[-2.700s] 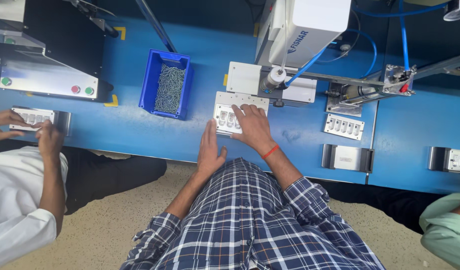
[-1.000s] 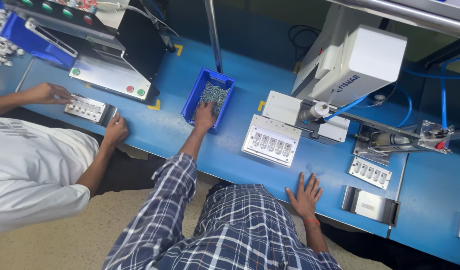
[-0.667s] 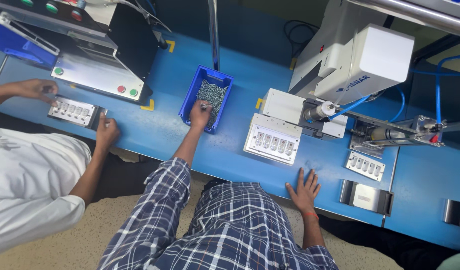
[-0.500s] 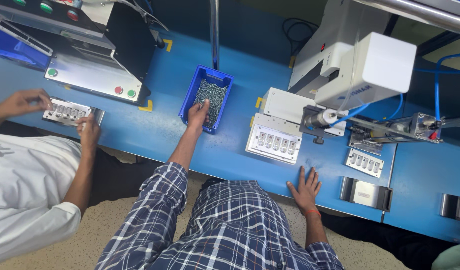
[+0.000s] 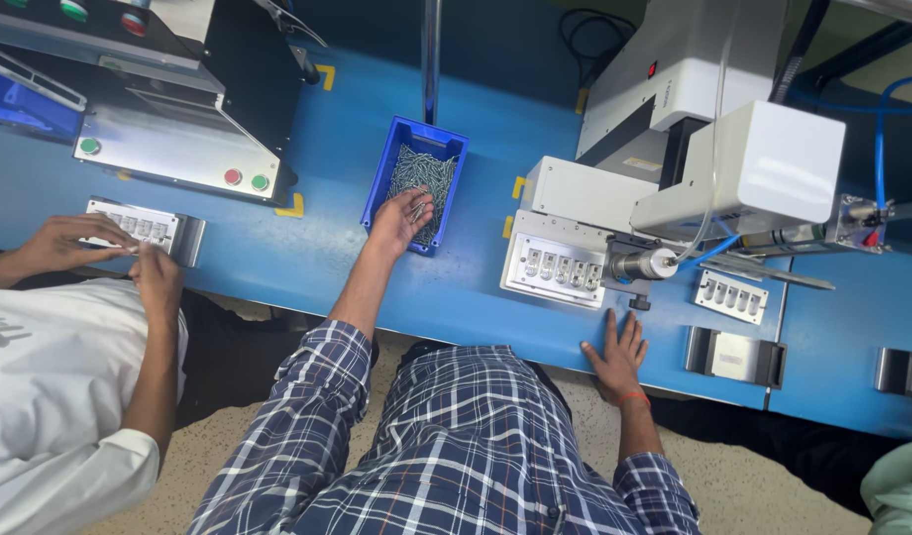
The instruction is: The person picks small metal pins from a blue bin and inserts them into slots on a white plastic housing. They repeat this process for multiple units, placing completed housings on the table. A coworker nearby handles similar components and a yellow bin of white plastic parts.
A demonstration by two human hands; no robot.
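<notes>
My left hand [image 5: 400, 220] reaches out to a blue bin [image 5: 382, 186] full of small metal pins [image 5: 414, 174]. Its fingers are pinched on a few of those pins at the bin's near end. My right hand [image 5: 617, 351] lies flat with fingers spread on the blue table [image 5: 307, 263] near its front edge. Just beyond that hand sits a white fixture plate [image 5: 557, 269] with a row of slots, under the nozzle of a white machine [image 5: 708, 124].
On the left, a co-worker in a white shirt has both hands on another slotted fixture [image 5: 139, 226], in front of a control box with red and green buttons [image 5: 168, 154]. A small white tray [image 5: 731, 295] and metal blocks [image 5: 735, 357] lie to the right.
My left hand left the white fixture plate and went into the blue bin, where it has closed on pins. My right hand dropped back to the table's front edge and stays there.
</notes>
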